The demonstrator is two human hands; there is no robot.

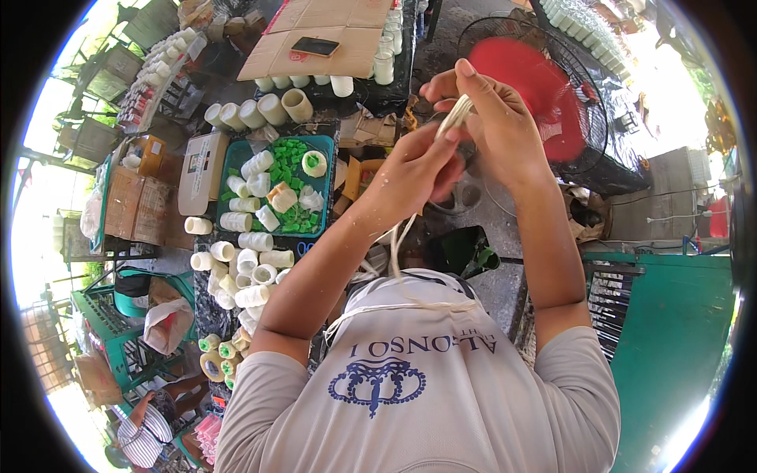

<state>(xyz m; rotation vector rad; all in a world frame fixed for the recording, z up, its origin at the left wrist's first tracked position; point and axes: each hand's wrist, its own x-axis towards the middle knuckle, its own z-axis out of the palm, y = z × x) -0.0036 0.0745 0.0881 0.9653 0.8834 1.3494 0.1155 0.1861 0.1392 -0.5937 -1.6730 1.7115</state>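
Our left hand [414, 169] and right hand [497, 118] both pinched shut on a pale string bundle [456, 118], its long axis slanting up-right, loose strands [398, 252] trailing down toward our shirt [410, 378].

My green tray [236, 158] of white rolls sits by the cardboard [331, 31] with a phone [315, 46]; the red fan [544, 91] stands beside.
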